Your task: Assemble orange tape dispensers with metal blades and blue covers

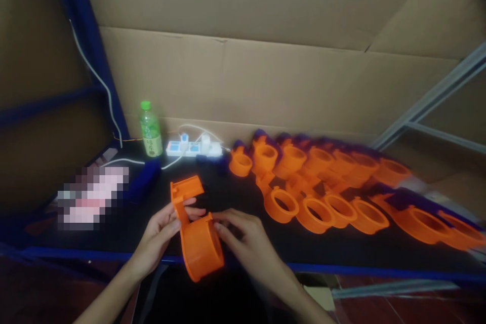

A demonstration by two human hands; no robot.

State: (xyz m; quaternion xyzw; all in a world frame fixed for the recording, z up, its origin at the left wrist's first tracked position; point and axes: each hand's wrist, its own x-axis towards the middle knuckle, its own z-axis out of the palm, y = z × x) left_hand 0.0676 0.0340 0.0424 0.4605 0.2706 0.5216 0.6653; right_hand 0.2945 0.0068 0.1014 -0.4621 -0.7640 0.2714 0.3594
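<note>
An orange plastic part [202, 249], with a wide ring and a flat plate joined by a narrow neck, is held up near the table's front edge. Its plate points away from me and the ring hangs nearer my body. My left hand [161, 235] grips the neck from the left, thumb in front and fingers behind. On the right, my right hand [243, 235] pinches a small tab at the ring's upper rim between thumb and fingers.
Several similar orange ring parts [281, 205] lie in rows across the right of the black table [235, 197]. A green-capped bottle [151, 131] and a white power strip [194, 149] with cables stand at the back. A blurred-out pink item [94, 195] lies left.
</note>
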